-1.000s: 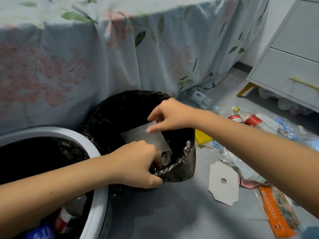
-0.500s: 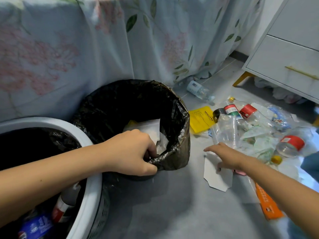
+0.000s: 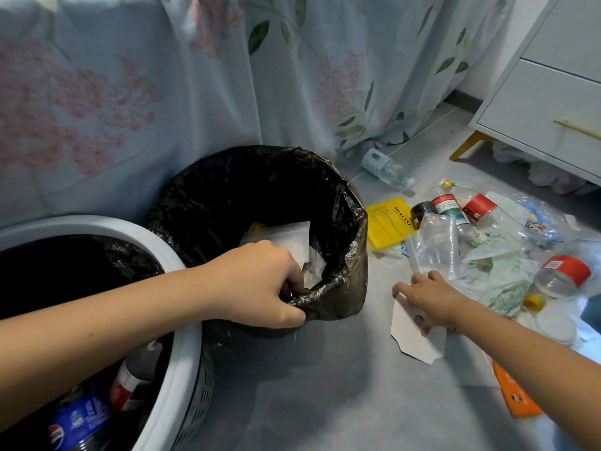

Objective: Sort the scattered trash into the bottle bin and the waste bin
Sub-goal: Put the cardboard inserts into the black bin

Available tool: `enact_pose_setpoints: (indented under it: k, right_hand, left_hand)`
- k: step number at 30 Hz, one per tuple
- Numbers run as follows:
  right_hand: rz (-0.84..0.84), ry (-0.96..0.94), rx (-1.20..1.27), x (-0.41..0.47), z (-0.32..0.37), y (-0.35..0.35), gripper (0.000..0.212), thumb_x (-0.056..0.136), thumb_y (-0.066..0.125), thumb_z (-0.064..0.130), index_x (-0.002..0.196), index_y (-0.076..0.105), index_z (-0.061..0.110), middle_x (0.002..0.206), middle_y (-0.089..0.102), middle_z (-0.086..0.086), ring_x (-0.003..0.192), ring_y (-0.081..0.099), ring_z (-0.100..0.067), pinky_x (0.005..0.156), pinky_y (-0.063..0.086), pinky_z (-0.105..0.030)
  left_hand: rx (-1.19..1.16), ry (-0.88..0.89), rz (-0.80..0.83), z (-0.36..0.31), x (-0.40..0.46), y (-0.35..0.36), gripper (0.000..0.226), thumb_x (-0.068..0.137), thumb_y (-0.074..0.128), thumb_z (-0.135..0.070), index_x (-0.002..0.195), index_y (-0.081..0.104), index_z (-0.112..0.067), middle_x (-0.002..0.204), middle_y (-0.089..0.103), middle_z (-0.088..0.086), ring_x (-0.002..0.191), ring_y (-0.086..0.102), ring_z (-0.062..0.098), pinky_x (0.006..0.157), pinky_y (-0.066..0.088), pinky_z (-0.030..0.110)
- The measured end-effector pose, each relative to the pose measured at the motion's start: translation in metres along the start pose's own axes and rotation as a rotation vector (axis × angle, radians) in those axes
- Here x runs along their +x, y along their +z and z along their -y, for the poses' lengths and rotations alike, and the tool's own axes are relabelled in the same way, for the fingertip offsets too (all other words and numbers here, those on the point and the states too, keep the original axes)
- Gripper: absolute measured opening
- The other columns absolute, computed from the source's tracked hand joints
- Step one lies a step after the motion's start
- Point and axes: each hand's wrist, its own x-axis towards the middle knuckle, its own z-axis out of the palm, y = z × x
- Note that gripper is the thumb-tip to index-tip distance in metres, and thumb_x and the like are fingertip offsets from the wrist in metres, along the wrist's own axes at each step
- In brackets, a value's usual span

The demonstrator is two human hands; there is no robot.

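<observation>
The left hand [image 3: 257, 284] is curled over the near rim of the waste bin [image 3: 354, 222], thumb outside and fingers tucked inside, pinching the black liner against the edge. That grip probably keeps the bin steady and its mouth open for the next drop. The right hand [image 3: 429, 299] lies palm down on a white card cutout [image 3: 411, 336] on the floor to the right of the waste bin. Its fingers are fairly straight and pressing on the card; whether the thumb has got under an edge I cannot tell. It looks like the start of a pick-up, and flat card on a smooth floor may need sliding or prying before it lifts.

Inside the waste bin sit white paper [image 3: 291, 237] and a scrap of clear plastic. Touching its left side is the bottle bin [image 3: 182, 288], white-rimmed, with bottles at the bottom. Right of the waste bin, beyond the card, the rest of the trash is heaped: a yellow leaflet [image 3: 385, 222] just beside the bin, a clear plastic bag [image 3: 435, 245], red-labelled bottles [image 3: 567, 271] and an orange wrapper [image 3: 517, 398]. One clear bottle [image 3: 385, 167] lies apart, behind the bin near the floral cloth [image 3: 130, 92].
</observation>
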Motion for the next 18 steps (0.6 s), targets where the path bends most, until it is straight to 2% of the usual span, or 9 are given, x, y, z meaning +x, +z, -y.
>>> enact_pose_setpoints:
  k: [5,9,12,15,17,18]
  right_hand:
    - [0.017,-0.052,-0.096,-0.002,0.002,0.008,0.086,0.056,0.072,0.067,0.126,0.037,0.031,0.128,0.038,0.001,0.116,0.034,-0.023,0.092,0.028,-0.038]
    - [-0.012,-0.088,-0.139,-0.003,0.006,0.012,0.085,0.057,0.069,0.069,0.125,0.039,0.028,0.129,0.038,0.000,0.116,0.035,-0.025,0.094,0.029,-0.040]
    - [0.010,-0.117,-0.112,-0.001,0.006,0.013,0.074,0.060,0.071,0.065,0.118,0.043,0.029,0.123,0.051,0.004,0.112,0.041,-0.022,0.089,0.028,-0.037]
    - [0.049,-0.082,0.130,-0.002,0.007,0.010,0.065,0.061,0.078,0.051,0.112,0.043,0.030,0.113,0.061,0.008,0.104,0.054,-0.019,0.082,0.031,-0.033]
    - [0.032,-0.039,0.357,-0.004,0.001,-0.002,0.054,0.064,0.080,0.046,0.105,0.052,0.026,0.099,0.061,0.008,0.096,0.056,-0.018,0.079,0.039,-0.034]
    - [0.009,-0.043,0.466,-0.007,-0.004,-0.010,0.043,0.066,0.080,0.045,0.095,0.058,0.022,0.091,0.061,0.006,0.090,0.057,-0.017,0.076,0.041,-0.032]
  left_hand:
    - [-0.007,-0.018,0.004,0.000,0.000,0.000,0.028,0.068,0.065,-0.044,0.090,0.071,-0.029,0.067,0.064,-0.014,0.069,0.061,0.003,0.069,0.053,0.025]
    - [-0.010,-0.013,0.005,0.001,0.000,0.001,0.031,0.065,0.061,-0.048,0.088,0.071,-0.030,0.068,0.066,-0.014,0.069,0.061,0.003,0.069,0.053,0.025]
    - [-0.003,-0.012,0.008,0.001,0.000,0.000,0.029,0.066,0.062,-0.047,0.088,0.071,-0.030,0.068,0.065,-0.013,0.069,0.061,0.004,0.069,0.053,0.025]
    - [0.005,-0.009,0.003,0.001,0.000,0.000,0.027,0.068,0.064,-0.046,0.088,0.071,-0.029,0.065,0.063,-0.014,0.068,0.060,0.005,0.067,0.052,0.024]
    - [0.004,-0.010,-0.001,0.000,0.000,0.000,0.026,0.069,0.065,-0.045,0.089,0.071,-0.029,0.064,0.061,-0.014,0.067,0.060,0.005,0.067,0.051,0.023]
    - [0.004,-0.010,-0.001,0.000,-0.001,0.000,0.026,0.069,0.065,-0.045,0.089,0.071,-0.029,0.063,0.060,-0.015,0.067,0.059,0.005,0.067,0.051,0.023]
